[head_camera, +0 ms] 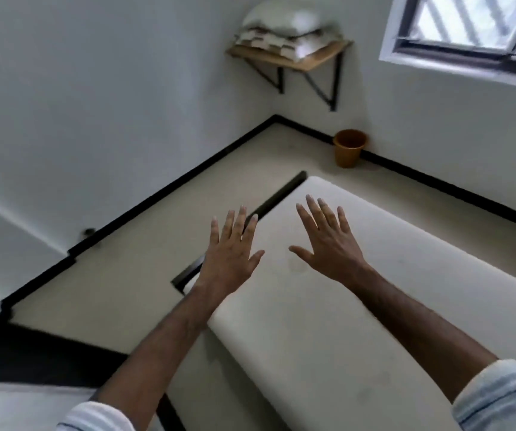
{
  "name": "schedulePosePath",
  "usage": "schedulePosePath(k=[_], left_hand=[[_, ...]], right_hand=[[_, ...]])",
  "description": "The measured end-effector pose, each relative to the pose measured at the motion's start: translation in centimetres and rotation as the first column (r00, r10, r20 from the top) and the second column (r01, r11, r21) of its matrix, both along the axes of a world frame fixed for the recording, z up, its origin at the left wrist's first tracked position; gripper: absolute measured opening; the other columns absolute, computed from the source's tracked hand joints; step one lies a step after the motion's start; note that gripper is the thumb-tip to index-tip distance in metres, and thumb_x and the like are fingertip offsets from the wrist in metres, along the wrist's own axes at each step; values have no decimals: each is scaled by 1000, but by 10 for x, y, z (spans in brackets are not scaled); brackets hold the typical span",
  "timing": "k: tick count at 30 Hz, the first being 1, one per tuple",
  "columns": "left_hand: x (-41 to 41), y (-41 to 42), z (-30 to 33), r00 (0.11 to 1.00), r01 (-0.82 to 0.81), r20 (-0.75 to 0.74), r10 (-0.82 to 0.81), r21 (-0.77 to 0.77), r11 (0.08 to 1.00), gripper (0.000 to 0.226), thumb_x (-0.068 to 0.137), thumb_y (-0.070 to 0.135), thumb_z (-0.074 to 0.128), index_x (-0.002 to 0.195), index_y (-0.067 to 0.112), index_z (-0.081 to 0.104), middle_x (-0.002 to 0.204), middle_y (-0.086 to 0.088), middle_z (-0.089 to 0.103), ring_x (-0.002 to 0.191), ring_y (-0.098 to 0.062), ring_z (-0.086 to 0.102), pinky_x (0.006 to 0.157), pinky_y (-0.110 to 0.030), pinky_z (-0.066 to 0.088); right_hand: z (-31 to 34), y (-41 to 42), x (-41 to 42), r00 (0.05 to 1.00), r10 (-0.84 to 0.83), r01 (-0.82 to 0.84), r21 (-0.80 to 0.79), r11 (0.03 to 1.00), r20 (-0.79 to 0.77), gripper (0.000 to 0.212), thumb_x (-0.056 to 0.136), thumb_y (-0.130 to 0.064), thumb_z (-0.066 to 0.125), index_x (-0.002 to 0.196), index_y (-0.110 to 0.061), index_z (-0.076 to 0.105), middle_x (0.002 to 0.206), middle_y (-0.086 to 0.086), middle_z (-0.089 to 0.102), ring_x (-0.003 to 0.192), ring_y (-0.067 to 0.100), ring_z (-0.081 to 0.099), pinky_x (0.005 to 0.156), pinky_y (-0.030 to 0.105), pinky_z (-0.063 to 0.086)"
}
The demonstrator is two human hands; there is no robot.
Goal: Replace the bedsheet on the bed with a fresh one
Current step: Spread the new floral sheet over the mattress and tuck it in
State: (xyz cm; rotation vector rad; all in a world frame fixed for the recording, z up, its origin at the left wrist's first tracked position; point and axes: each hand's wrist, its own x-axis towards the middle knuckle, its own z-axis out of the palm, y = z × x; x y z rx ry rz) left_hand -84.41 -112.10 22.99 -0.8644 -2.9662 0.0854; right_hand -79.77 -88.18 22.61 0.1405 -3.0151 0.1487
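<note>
Left hand: held out palm down, fingers straight and spread wide, holding nothing; it sits over the near-left edge of the mattress, its fingertips crossing the dark bed frame that shows just beyond

Right hand: likewise flat and spread wide, holding nothing, just right of the left hand and apart from it, over the mattress top; whether either palm touches the surface cannot be told

Mattress: bare, off-white, rounded at the edges, lying under and to the right of both hands and running toward the far corner

Bedding stack: 1 white pillow on top of folded patterned cloth, well beyond the hands and above them, resting on a wooden wall shelf with 2 black brackets

Bin: orange-brown, on the floor against the wall, beyond the right hand

Window: far right of the hands, high on the wall

Sleeves: light, pushed up both forearms
</note>
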Motion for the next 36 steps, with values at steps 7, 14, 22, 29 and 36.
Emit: schedulePosePath(k=[7,14,22,29,36], left_hand=[[-72,-144,-2,957,-287,-51,284,-54,956,74,103,56,24,163,15,7,170,-13,-3,157,-33,-1,124,-60,3],[-161,-293,-7,877,-473,-108,468,-30,881,78,99,59,15,162,14,13,170,-15,1,157,-34,4,122,-62,12],[-299,-426,11,832,-549,-65,552,53,834,78,100,60,20,163,17,5,170,-13,-8,157,-32,-3,124,-60,6],[-446,-490,3,869,-479,-98,485,77,874,75,98,61,8,163,23,5,170,-14,-3,157,-35,0,123,-62,7],[-634,-517,-11,934,-333,-132,333,20,943,76,103,60,23,163,18,2,170,-12,0,157,-33,3,124,-61,10]], right_hand=[[-15,-144,-153,957,291,-291,-41,956,-7,89,92,-67,40,159,-17,7,166,8,-3,153,30,1,121,57,10],[-10,-314,-284,879,475,-474,38,880,-38,90,91,-71,28,159,-16,4,166,9,-6,153,30,0,121,57,11],[9,-455,-422,883,468,-466,57,883,-28,90,93,-69,32,158,-19,-5,165,6,-13,152,25,-9,122,56,9],[9,-512,-552,898,438,-436,57,898,-29,90,93,-74,26,158,-21,-4,166,5,-10,153,26,-7,122,56,6],[-17,-524,-722,941,337,-337,6,942,-27,90,91,-78,16,158,-23,-9,165,3,-16,152,24,-11,122,53,-1]])
